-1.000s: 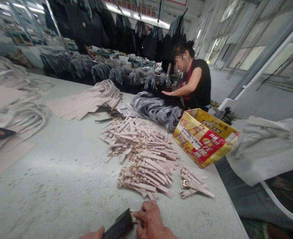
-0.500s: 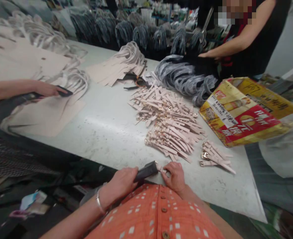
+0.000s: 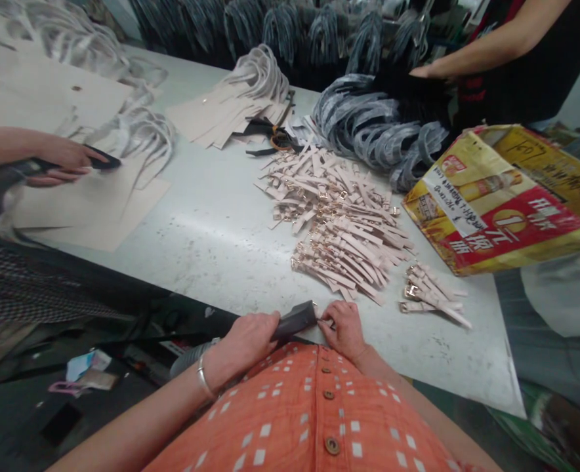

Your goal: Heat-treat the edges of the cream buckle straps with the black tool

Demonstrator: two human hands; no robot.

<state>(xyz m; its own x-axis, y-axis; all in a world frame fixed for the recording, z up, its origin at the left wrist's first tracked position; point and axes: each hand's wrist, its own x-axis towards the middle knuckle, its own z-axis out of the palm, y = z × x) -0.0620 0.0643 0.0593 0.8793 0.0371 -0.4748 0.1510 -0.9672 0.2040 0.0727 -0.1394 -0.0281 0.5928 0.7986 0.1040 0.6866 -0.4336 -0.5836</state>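
Note:
My left hand (image 3: 243, 339) is closed around a dark strap piece (image 3: 297, 318) at the near table edge. My right hand (image 3: 344, 328) pinches a small pale strap end with a metal buckle at the tip of that dark piece. Just beyond my hands lies a heap of beige buckle straps (image 3: 342, 246), and a smaller bunch of the same straps (image 3: 430, 295) lies to the right of it. My orange shirt with white squares fills the bottom of the view.
A yellow and red cardboard box (image 3: 501, 216) lies at the right. Grey strap bundles (image 3: 369, 128) lie at the back, where a co-worker's hand (image 3: 425, 71) rests. Another person's hand (image 3: 66, 159) holds a dark tool on beige sheets (image 3: 98, 210) at the left.
The view has tilted down, bringing my arms and shirt into sight. My hands stay together on the dark piece. The person's hand at the left has drawn slightly back.

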